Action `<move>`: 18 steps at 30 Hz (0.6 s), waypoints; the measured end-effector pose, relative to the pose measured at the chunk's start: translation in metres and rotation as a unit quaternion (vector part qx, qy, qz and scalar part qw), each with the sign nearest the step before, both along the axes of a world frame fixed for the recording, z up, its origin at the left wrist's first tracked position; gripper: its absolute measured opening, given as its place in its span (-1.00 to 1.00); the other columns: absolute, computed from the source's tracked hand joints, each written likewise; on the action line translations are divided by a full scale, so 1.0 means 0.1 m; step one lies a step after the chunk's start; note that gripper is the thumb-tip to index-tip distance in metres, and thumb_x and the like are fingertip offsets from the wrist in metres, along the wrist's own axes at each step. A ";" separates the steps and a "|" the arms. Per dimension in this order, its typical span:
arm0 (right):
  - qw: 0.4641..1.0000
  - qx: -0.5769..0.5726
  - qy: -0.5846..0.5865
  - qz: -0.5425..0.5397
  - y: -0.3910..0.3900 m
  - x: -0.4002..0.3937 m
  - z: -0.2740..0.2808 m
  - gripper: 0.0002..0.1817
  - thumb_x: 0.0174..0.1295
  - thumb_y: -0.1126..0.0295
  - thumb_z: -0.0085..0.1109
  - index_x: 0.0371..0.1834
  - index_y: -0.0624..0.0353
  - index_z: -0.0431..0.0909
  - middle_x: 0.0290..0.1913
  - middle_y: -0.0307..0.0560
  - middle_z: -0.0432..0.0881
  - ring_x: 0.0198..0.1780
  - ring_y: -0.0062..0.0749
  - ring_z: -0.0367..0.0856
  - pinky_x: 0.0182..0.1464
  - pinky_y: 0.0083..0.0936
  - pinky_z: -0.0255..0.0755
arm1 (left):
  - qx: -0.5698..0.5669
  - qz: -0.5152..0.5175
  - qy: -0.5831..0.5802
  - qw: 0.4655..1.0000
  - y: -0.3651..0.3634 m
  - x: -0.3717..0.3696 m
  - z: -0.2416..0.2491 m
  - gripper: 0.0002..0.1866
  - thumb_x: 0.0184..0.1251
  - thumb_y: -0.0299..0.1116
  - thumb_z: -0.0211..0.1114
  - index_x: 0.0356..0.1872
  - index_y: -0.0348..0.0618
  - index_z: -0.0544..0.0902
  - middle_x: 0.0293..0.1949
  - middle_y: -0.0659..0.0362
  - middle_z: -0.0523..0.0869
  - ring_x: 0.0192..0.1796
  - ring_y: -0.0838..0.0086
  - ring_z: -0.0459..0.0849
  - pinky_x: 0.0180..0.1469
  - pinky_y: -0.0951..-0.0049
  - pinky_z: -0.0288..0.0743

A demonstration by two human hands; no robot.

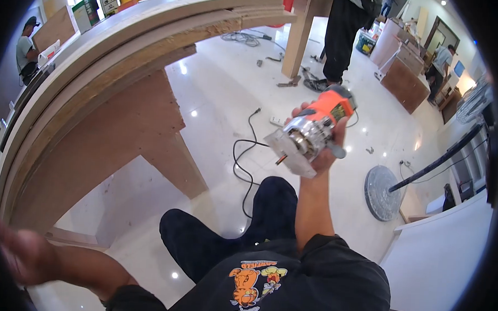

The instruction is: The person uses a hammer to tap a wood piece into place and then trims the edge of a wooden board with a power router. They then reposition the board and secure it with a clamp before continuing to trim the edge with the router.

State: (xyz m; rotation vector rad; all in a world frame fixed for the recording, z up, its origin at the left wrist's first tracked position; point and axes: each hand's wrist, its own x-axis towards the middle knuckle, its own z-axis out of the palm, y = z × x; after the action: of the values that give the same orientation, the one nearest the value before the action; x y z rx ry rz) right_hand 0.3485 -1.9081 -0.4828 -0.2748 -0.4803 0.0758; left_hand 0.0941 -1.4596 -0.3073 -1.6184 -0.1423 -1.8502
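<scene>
My right hand is wrapped round an orange-and-silver trim router, raised over the floor in front of me. The router's clear base plate is turned toward me, and a small bit pokes out through it. Far to the left, my left hand is smeared by motion near the lower end of a curved wooden counter; its fingers are blurred at the dark edge of the view. The counter has layered, rough-cut edges and a brown panel underneath.
A black cord loops across the glossy white floor near my knees. A round grey weighted base with a pole stands at the right. Another person's dark trousers show beyond the router. Two more people are farther off.
</scene>
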 end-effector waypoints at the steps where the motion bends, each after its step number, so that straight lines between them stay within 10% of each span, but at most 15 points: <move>1: 0.999 -0.030 -0.033 -0.025 -0.05 0.04 0.18 -0.16 0.33 -0.29 0.08 0.30 0.33 0.38 0.14 0.23 0.63 0.17 0.09 0.66 0.23 0.09 0.58 | -0.064 -0.065 0.035 0.995 0.19 0.03 -0.04 -0.74 0.49 -0.36 0.28 0.06 -0.28 0.71 -0.07 0.06 0.79 -0.06 0.37 0.78 0.03 0.47 0.63; 4: 0.972 -0.147 -0.080 -0.167 -0.15 0.12 0.81 -0.21 0.35 -0.20 0.11 0.30 0.36 0.38 0.11 0.27 0.64 0.11 0.12 0.69 0.17 0.06 0.62 | -0.142 -0.207 0.142 0.957 -0.12 0.36 0.06 -0.68 0.44 -0.32 0.35 0.12 -0.24 0.69 0.01 0.05 0.77 0.06 0.29 0.74 0.15 0.36 0.57; 10: 0.912 -0.233 -0.181 -0.285 0.10 0.14 2.01 -0.41 0.34 0.00 0.21 0.14 0.35 0.48 -0.09 0.24 0.70 -0.04 0.07 0.76 -0.01 -0.07 0.72 | -0.125 -0.155 0.241 0.950 -0.30 0.56 0.01 -0.59 0.32 -0.31 0.43 0.16 -0.18 0.65 0.10 0.08 0.70 0.15 0.21 0.65 0.22 0.24 0.46; 18: 0.877 -0.303 -0.284 -0.241 0.39 0.23 2.67 -0.63 0.37 0.22 0.18 0.08 0.27 0.50 -0.19 0.04 0.74 -0.19 -0.21 0.79 -0.06 -0.26 0.73 | -0.112 -0.127 0.192 0.967 -0.21 0.63 -0.06 -0.58 0.18 -0.39 0.43 0.11 -0.07 0.65 0.04 0.22 0.68 0.10 0.29 0.62 0.24 0.29 0.36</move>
State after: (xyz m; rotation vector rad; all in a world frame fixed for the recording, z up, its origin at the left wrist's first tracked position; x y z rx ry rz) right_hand 0.3715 -1.8688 -0.2157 -1.0465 -0.9575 -0.3627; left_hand 0.1575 -1.4810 -0.3136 -2.2095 0.0301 -1.7089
